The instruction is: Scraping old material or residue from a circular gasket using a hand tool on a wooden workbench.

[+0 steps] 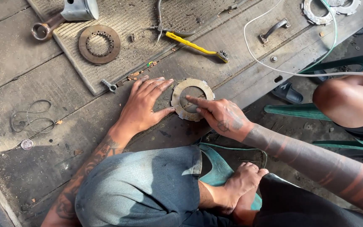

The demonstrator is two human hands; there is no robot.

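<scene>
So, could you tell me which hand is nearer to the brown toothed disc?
Left. The left hand lies flat below-right of the disc; the right hand is farther right, fingertip on the grey ring.

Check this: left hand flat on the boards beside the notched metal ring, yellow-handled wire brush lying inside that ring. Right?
Not quite. The head view shows the yellow-handled wire brush lying farther up the boards, clear of the notched metal ring. The left hand does lie flat beside that ring.
</scene>
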